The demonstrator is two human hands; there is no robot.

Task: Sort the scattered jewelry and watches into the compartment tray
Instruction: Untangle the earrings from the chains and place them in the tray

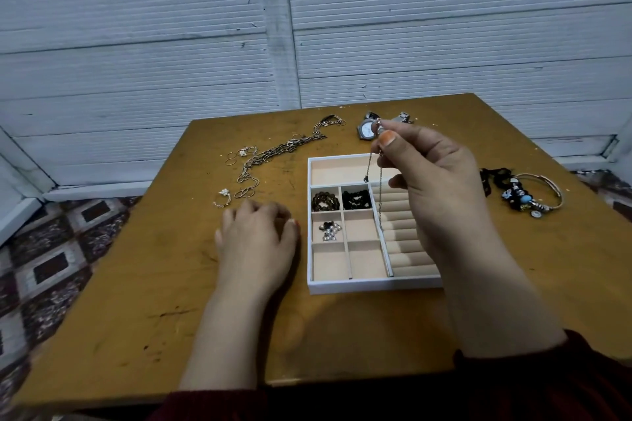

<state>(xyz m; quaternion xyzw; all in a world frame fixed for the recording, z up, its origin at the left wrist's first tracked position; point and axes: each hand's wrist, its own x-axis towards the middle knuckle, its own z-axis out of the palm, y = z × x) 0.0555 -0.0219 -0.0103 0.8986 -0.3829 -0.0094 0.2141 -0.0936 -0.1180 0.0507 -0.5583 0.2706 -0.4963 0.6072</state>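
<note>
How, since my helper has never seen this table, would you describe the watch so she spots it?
On the wooden table sits a white compartment tray. Just beyond its far edge, behind the right hand pinching a thin chain, lies the watch. It alone shows a round pale dial; the pieces left of it are chains and rings.

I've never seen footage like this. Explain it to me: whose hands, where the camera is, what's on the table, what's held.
No machine here: a person's two bare hands, filmed by one camera worn on the head, looking forward and down. The right hand pinches a thin chain, dangling it over the white compartment tray. The left hand rests on the wooden table, holding nothing. Three tray compartments hold pieces. Loose on the table: a long necklace, small rings, a watch and bracelets.
</note>
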